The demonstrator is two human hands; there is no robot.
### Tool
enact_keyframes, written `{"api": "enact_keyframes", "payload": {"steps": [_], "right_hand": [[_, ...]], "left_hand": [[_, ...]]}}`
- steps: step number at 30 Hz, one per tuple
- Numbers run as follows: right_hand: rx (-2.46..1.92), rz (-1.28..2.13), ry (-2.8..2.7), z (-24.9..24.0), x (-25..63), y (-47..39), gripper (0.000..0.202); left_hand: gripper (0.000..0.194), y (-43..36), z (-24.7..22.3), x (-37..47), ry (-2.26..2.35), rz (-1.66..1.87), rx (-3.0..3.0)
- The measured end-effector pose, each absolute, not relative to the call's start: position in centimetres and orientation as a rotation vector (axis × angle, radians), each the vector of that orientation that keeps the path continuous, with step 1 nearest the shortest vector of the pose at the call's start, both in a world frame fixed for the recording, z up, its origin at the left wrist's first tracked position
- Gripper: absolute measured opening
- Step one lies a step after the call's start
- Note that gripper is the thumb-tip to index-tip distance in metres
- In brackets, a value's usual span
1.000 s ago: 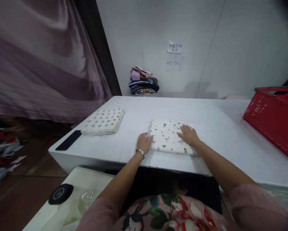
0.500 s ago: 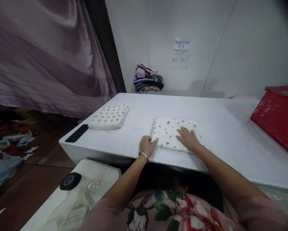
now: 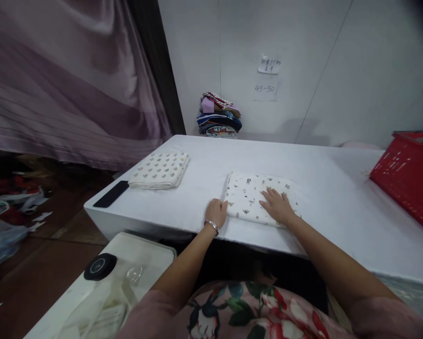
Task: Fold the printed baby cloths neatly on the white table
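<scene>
A folded white cloth with small plant and animal prints lies in front of me on the white table. My left hand, a bracelet at its wrist, is closed at the near left corner of this cloth, its thumb and fingers pressed together on the edge. My right hand lies flat on the right part of the cloth, fingers spread. Farther left on the table is a second folded white cloth with grey-green prints.
A black strip is at the table's left corner. A red basket stands at the right. Folded fabrics are stacked behind the table. A white surface with a black round object is at lower left.
My left hand has closed its thumb and fingers together at the cloth's corner. My right hand stays flat on the cloth. The view has shifted slightly.
</scene>
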State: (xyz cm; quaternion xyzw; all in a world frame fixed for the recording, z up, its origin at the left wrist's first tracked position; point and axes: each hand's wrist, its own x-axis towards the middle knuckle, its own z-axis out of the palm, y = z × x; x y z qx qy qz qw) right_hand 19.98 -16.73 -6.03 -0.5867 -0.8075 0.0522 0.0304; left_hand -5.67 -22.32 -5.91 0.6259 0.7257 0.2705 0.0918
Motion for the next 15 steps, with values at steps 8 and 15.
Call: {"api": "enact_keyframes", "payload": {"steps": [8,15], "right_hand": [[-1.783,0.107,-2.477,-6.6,20.0,-16.7,0.059],[-1.796,0.112,-2.477,-6.4,19.9,-16.8,0.059]], "left_hand": [[0.025,-22.0,-5.2,-5.6,2.167,0.871,1.806],[0.027,-18.7,-4.8,-4.6,2.179,0.776,1.804]]}}
